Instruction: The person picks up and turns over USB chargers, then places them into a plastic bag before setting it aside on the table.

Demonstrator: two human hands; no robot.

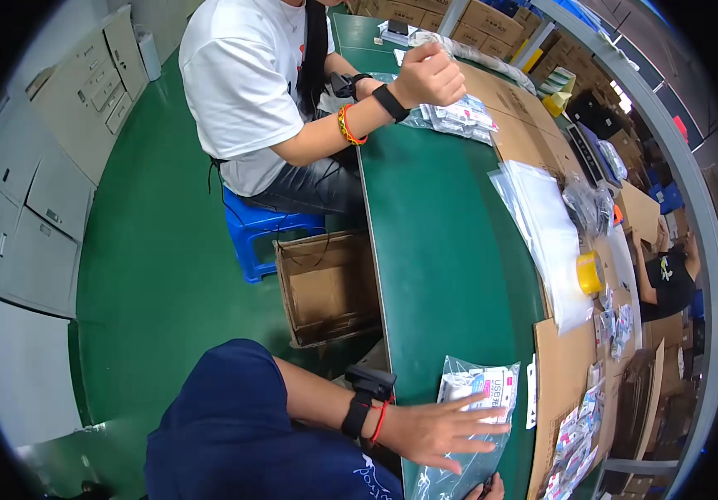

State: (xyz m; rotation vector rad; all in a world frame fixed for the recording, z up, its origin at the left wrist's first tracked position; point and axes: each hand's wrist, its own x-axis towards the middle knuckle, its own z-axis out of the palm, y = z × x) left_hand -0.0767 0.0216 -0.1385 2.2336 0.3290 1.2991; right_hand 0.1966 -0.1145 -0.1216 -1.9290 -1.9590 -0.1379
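Note:
My left hand (442, 429) lies across a clear plastic bag (471, 462) on the green table, fingers stretched out and spread. Inside the bag's far end is a small white, printed package (499, 387) with a pink patch. Only the fingertips of my right hand (488, 489) come into view at the lower edge. They are bent together at the bag's near end and appear to pinch it; the rest of that hand is out of the picture. A dark strap with a small device and a red cord circle my left wrist.
A co-worker in a white shirt sits farther along the green table (434, 233), beside a pile of bagged packages (463, 117). Clear plastic sleeves (542, 242), yellow tape (590, 272), cardboard (555, 358) and small packs (575, 437) line the right. An open carton (325, 292) stands at the table's left edge.

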